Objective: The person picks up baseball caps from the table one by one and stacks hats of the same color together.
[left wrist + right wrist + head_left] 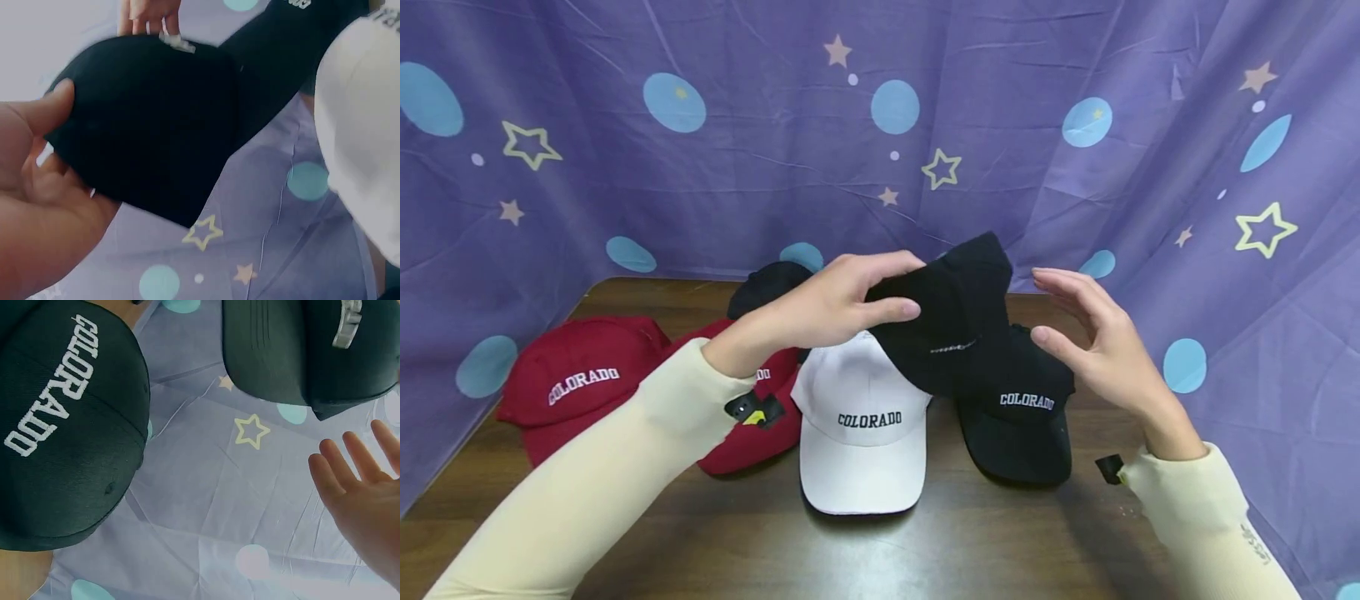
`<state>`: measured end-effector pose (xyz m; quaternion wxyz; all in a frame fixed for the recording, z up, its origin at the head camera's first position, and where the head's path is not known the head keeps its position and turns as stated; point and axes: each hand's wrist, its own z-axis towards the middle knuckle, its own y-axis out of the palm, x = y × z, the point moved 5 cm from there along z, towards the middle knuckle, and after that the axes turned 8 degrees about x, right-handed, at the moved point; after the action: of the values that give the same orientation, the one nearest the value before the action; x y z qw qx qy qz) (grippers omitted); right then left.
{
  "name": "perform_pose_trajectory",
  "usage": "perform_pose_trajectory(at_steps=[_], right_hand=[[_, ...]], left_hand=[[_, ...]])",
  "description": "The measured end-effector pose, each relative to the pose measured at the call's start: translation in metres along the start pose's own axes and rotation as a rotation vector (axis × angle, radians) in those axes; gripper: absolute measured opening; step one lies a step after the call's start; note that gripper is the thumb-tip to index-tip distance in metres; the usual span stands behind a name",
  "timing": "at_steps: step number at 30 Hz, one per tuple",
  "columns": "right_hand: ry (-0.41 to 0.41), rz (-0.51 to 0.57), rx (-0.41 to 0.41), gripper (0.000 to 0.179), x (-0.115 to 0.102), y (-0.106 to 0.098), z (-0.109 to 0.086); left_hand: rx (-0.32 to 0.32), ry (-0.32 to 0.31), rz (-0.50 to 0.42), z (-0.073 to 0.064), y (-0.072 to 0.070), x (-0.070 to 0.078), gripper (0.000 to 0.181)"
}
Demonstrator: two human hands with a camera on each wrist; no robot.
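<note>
A black cap (942,312) hangs tilted above the other caps, its brim toward the upper right and its white lettering seen at a slant. My left hand (820,302) grips it by the crown, thumb on one side and fingers on the other, as the left wrist view also shows with the thumb pressed on the black cloth (144,119). Held out to the right, my right hand (1097,342) is apart from the cap and holds nothing. In the right wrist view the right hand's fingers (359,459) are spread below the lifted cap (356,356).
Below the lifted cap, a white COLORADO cap (868,417) lies on the wooden table (745,533), with a black COLORADO cap (1018,433) to its right. Two red caps, one at far left (587,375), lie left. Another black cap (767,287) sits behind. A purple curtain (1000,150) surrounds the table.
</note>
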<state>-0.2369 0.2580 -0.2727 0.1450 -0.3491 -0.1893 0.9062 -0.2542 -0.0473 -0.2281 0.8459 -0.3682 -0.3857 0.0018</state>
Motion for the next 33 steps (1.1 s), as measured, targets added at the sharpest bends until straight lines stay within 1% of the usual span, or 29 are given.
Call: perform_pose_trajectory(at_steps=[4,7,11,14,17,19,21,24,27,30,33], right_hand=[[0.0,0.051,-0.066,0.084,0.002,0.003,-0.002],[0.024,0.095,-0.156,0.089,0.005,0.007,-0.005],[0.05,0.101,-0.275,0.09,0.011,0.014,-0.013],[0.064,0.083,-0.321,0.08,0.015,0.017,-0.018],[0.1,0.11,-0.343,0.061,0.018,0.017,-0.024],[0.126,0.124,-0.35,0.049,0.02,0.015,-0.028],[0.148,0.142,-0.352,0.041,0.022,0.014,-0.03],[0.172,0.151,-0.342,0.036,0.027,0.01,-0.033],[0.2,0.184,-0.334,0.033,0.031,0.004,-0.036],[0.227,0.234,-0.338,0.029,0.037,-0.002,-0.038],[0.25,0.269,-0.345,0.026,0.043,-0.007,-0.039]], left_hand=[[-0.133,0.023,-0.044,-0.004,0.017,0.002,0.041],[-0.214,0.039,-0.044,-0.007,0.028,0.002,0.039],[-0.285,0.056,-0.055,-0.01,0.041,0.0,0.038],[-0.312,0.061,-0.091,-0.01,0.048,-0.003,0.035],[-0.326,0.044,-0.14,-0.011,0.054,-0.008,0.033],[-0.33,0.018,-0.184,-0.011,0.058,-0.013,0.032],[-0.326,-0.024,-0.235,-0.011,0.062,-0.018,0.032],[-0.307,-0.101,-0.333,-0.009,0.069,-0.026,0.031],[-0.279,-0.17,-0.432,-0.007,0.077,-0.031,0.033],[-0.245,-0.211,-0.509,-0.002,0.084,-0.034,0.036],[-0.224,-0.23,-0.557,0.003,0.091,-0.036,0.043]])
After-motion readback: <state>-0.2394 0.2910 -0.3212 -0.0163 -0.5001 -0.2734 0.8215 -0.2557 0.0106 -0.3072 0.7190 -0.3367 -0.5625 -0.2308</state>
